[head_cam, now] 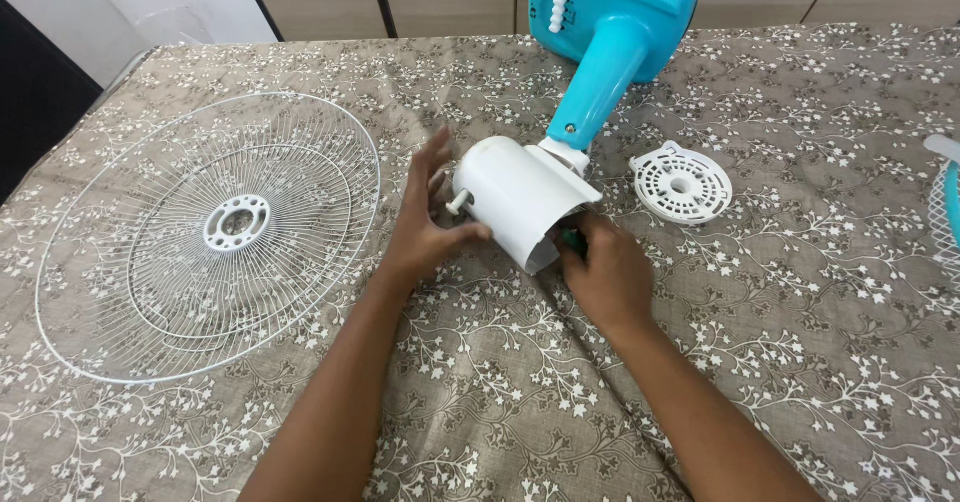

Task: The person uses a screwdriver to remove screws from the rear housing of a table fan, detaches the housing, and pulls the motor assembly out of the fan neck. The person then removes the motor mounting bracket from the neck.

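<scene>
A turquoise table fan stand (606, 57) lies on the table with its white motor housing (518, 199) pointing toward me. My left hand (424, 220) cups the housing's left end, thumb by the short white knob. My right hand (604, 270) is closed at the housing's open lower right end, where a small green object shows between its fingers. What that object is, I cannot tell.
A white wire fan guard (210, 237) lies flat at the left. A round white perforated cover (682, 182) rests right of the stand. A white and turquoise fan part (948, 202) pokes in at the right edge. A flower-patterned cloth (800, 342) covers the table; cabinets stand behind.
</scene>
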